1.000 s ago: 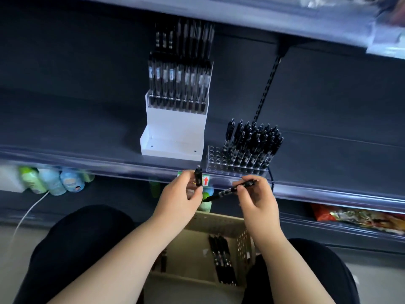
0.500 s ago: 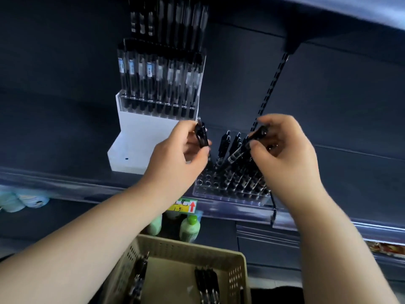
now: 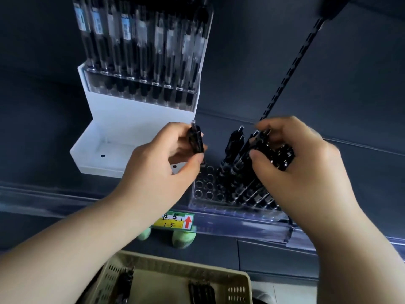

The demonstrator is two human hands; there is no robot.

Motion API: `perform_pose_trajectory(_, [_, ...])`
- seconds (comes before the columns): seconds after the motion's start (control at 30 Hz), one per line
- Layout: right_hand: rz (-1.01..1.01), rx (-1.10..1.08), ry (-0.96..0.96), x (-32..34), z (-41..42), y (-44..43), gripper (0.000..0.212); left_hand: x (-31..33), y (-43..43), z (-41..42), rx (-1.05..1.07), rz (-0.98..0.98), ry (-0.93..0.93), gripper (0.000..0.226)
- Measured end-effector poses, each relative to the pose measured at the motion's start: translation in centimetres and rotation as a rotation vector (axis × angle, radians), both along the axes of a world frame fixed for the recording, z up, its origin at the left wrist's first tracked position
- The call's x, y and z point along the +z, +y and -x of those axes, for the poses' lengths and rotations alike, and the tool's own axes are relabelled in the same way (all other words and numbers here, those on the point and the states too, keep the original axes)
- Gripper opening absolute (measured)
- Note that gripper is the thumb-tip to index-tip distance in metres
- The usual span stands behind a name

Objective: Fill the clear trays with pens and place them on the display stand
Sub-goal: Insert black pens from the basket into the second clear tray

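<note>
At the tray's [image 3: 208, 193] ten o'clock, a pen [image 3: 195, 140] is pinched by the left hand [image 3: 157, 170]. Another pen [image 3: 260, 138] is gripped by the right hand [image 3: 306, 172].

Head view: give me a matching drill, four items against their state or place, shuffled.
Column A
1. left hand
2. right hand
3. clear tray
4. basket

Column B
a. bottom of frame, loose pens lying inside
b. pinches a single pen, held upright
c. left holes empty, standing pens fill the right side
d. grips a slanted pen among the standing ones

Pairs: 1-b, 2-d, 3-c, 4-a
</note>
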State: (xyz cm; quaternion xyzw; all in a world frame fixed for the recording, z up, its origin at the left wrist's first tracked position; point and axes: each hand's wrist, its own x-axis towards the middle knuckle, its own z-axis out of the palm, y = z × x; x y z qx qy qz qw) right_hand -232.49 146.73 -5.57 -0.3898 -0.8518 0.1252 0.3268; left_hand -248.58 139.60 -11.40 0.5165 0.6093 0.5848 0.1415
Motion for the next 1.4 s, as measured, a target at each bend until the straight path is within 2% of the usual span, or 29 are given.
perform_pose_trajectory(0.13, [-0.100, 0.021, -0.058, -0.2, 0.1, 0.0, 0.033, 0.0, 0.6, -0.6, -0.027, -0.003, -0.053, 0.024])
perform_pose_trajectory(0.43, [-0.120, -0.012, -0.122, -1.1, 0.2, 0.4, 0.043, 0.2, 0.2, -1.8, -0.037, -0.029, -0.128, 0.026])
perform_pose_trajectory(0.63, [-0.208, -0.010, -0.122, -1.7, 0.1, 0.4, 0.024, 0.5, 0.1, -1.7, -0.023, -0.024, -0.168, 0.022])
perform_pose_trajectory(0.93, [-0.262, 0.006, -0.033, -1.5, 0.0, 0.5, 0.018, 0.3, 0.3, -2.2, -0.064, -0.007, -0.139, 0.026])
perform_pose_trajectory(1.1, [-0.266, 0.016, 0.009, -1.4, 0.0, 0.5, 0.018, -0.5, 0.8, -2.8, -0.033, 0.061, 0.024, 0.026])
perform_pose_trajectory(1.27, [-0.274, 0.031, 0.007, -1.4, -0.3, 0.5, 0.018, -1.6, 1.3, -3.3, -0.034, 0.209, 0.264, 0.011])
perform_pose_trajectory(1.4, [-0.293, 0.045, 0.020, -1.4, -0.6, 0.5, 0.016, -1.7, 1.7, -3.6, -0.006, 0.239, 0.319, 0.010])
